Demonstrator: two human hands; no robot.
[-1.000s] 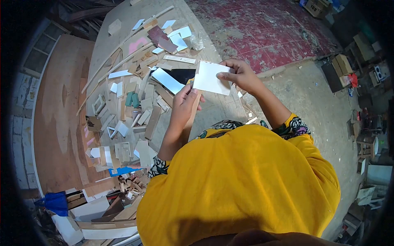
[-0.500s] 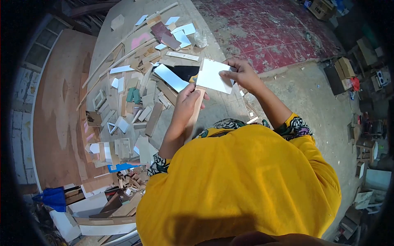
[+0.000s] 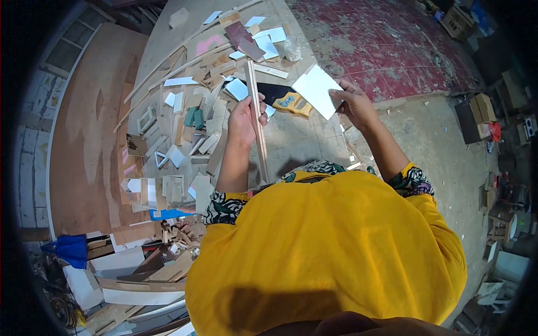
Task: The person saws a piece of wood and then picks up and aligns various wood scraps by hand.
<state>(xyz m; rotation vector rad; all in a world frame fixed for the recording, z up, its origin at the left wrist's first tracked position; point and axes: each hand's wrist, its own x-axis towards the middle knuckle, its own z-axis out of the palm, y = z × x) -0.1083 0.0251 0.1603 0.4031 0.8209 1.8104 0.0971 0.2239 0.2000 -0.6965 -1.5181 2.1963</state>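
Observation:
A long narrow wooden strip [image 3: 258, 120] is in my left hand [image 3: 242, 124], which is closed around its middle; its edge faces up at me. My right hand [image 3: 354, 106] pinches a white square board [image 3: 316, 91] by its right corner, thumb on top. A gap separates the board from the strip. Between and below them, a handsaw [image 3: 292, 105] with a yellowish handle lies on the worktable [image 3: 302, 137], its dark blade running left behind the strip.
Many wood and white board offcuts [image 3: 193, 119] cover the table's left side, with two green blocks [image 3: 194, 117] among them. A large brown plywood sheet [image 3: 84, 134] stands at left. A blue cloth [image 3: 70, 250] and scrap wood lie lower left. Cardboard boxes [image 3: 482, 109] sit at right.
The white board and the wooden strip, held together before, are now apart. My right hand has moved right with the board; the strip has turned edge-up, and the saw handle is uncovered.

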